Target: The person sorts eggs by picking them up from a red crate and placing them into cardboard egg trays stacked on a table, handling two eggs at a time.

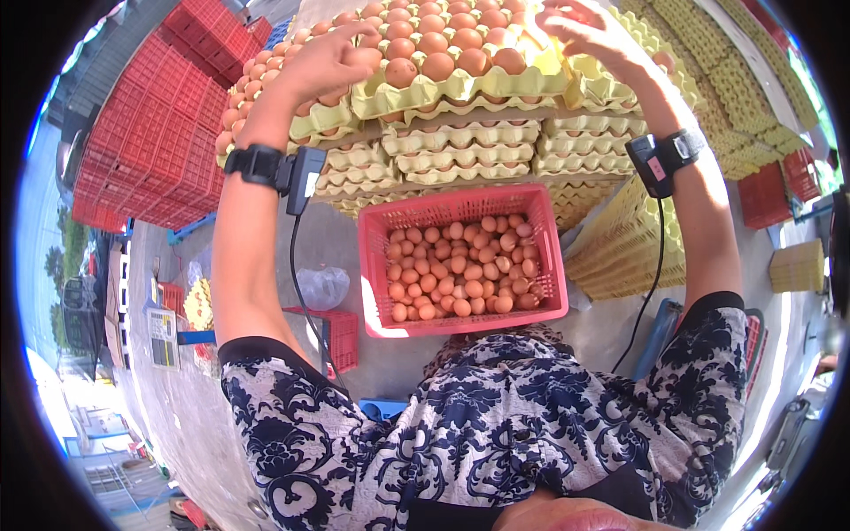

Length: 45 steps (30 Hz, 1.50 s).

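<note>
My left hand (pixel 339 61) is over the left side of the stacked egg trays, with a brown egg (pixel 362 61) between its fingers and thumb. Above a yellowish pulp egg tray (pixel 458 89) at the right, my right hand (pixel 579 26) has its fingers curled; glare hides whether it holds anything. Rows of brown eggs (pixel 433 43) fill the top tray between both hands. Close to my body, a red plastic crate (pixel 461 326) contains many loose brown eggs (pixel 473 272), several of them apparently cracked. Each wrist wears a strapped black device with a cable.
Layers of filled trays (pixel 465 159) form the pile behind the crate. Red crates (pixel 149 133) are stacked at the left. More pulp trays (pixel 737 79) stand at the right, beyond leaning nested trays (pixel 631 245). A plastic bag (pixel 323 287) and a small red crate (pixel 342 340) are on the floor.
</note>
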### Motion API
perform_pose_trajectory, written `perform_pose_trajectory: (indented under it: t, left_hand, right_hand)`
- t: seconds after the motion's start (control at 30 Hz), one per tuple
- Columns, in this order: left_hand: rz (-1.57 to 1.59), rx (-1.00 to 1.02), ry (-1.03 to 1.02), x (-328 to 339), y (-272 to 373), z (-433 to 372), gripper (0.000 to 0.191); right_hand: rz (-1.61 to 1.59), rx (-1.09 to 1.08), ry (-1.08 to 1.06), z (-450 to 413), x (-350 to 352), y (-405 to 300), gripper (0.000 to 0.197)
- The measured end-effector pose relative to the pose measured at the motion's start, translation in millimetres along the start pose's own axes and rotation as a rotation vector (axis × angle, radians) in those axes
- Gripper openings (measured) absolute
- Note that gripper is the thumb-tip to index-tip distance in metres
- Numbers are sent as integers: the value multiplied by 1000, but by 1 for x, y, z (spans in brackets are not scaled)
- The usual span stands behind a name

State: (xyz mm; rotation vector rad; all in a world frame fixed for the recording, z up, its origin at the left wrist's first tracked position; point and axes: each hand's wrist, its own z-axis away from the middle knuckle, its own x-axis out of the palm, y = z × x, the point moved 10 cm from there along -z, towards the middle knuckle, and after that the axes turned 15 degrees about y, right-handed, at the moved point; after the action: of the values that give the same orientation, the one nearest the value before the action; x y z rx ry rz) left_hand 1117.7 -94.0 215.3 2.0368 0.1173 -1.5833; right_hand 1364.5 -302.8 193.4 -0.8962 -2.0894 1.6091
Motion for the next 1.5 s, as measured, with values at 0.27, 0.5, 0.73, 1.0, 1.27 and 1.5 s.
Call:
perform_pose_trajectory:
  t: [0.27, 0.5, 0.73, 1.0, 1.27, 1.5]
  left_hand:
    - [-4, 245, 92, 15, 47, -15, 31]
    - [-336, 386, -85, 32, 83, -15, 30]
    - [-93, 329, 112, 13, 76, -27, 38]
    - [-641, 332, 77, 49, 142, -23, 27]
    - [-200, 100, 57, 31, 119, -25, 41]
    - [754, -69, 49, 80, 65, 108, 47]
  right_hand:
    - [741, -326, -263, 2, 64, -12, 25]
    - [857, -491, -360, 4, 78, -4, 30]
    - [581, -743, -355, 3, 101, -70, 15]
    - [1238, -1332, 486, 52, 117, -71, 35]
    - [949, -481, -183, 19, 95, -52, 30]
    - [-148, 138, -146, 123, 32, 18, 49]
